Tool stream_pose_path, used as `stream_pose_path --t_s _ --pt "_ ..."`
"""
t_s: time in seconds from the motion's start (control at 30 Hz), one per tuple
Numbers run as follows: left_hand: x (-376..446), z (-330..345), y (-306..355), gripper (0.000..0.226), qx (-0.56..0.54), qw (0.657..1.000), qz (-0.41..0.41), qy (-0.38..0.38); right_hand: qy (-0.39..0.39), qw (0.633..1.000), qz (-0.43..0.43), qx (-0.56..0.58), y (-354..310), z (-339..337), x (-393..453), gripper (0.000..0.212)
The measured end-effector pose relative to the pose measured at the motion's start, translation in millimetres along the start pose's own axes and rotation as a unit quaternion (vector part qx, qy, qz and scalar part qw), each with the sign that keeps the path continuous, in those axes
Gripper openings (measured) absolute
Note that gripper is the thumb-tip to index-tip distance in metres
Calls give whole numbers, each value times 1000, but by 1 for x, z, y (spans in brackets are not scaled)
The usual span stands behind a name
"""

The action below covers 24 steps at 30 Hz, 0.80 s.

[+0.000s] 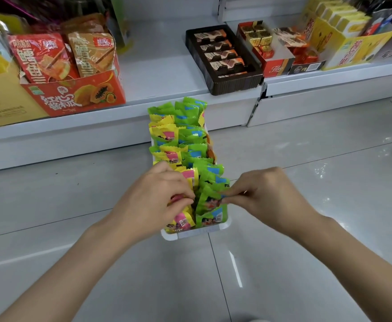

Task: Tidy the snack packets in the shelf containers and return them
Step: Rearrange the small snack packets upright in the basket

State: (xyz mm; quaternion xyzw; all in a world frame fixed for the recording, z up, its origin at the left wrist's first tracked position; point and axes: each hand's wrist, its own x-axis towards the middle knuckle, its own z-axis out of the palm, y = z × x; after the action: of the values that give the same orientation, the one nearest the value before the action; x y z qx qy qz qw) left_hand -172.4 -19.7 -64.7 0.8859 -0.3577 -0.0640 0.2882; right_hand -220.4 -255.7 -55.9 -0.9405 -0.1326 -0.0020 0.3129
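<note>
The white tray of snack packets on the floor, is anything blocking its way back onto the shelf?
Nothing visible does. The white tray sits on the floor below a bare stretch of shelf, between the orange papaya box and the brown chocolate tray. Both hands, left hand and right hand, are on its packets.

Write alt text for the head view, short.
Both hands work in a white container on the tiled floor, packed with green and yellow snack packets: the left hand pinches a yellow packet, the right hand a green one. Behind, a white shelf holds snack boxes.
</note>
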Motion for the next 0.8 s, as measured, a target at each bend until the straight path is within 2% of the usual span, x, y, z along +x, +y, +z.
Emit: stream_pose_path --t_s 0.03,0.1,0.2,0.27,0.37,0.5,0.57,0.67,0.8 --pt "-1 0 -1 7 -5 1000 1 1 -39 999 9 -12 1 5 1 11" --pt "-2 0 -2 11 -18 1000 -2 6 -63 998 -1 -10 2 7 3 12" --pt "-2 0 -1 21 -23 999 -5 31 -45 998 -33 -30 1 4 5 11" --pt "0 2 3 28 -15 999 8 35 -38 998 -18 -37 -2 6 5 9" --pt "3 6 12 35 29 998 47 2 -30 999 16 -29 -5 12 5 5" --pt "4 10 16 19 58 995 83 -12 -50 997 53 2 2 -1 4 12" --pt "4 10 15 14 45 995 89 -3 -30 998 45 22 7 -10 6 8" --pt "3 12 15 14 38 994 102 -15 5 1000 21 10 11 -10 10 20" --pt "-1 13 17 15 49 992 113 -20 -10 1000 16 -24 8 11 14 23"
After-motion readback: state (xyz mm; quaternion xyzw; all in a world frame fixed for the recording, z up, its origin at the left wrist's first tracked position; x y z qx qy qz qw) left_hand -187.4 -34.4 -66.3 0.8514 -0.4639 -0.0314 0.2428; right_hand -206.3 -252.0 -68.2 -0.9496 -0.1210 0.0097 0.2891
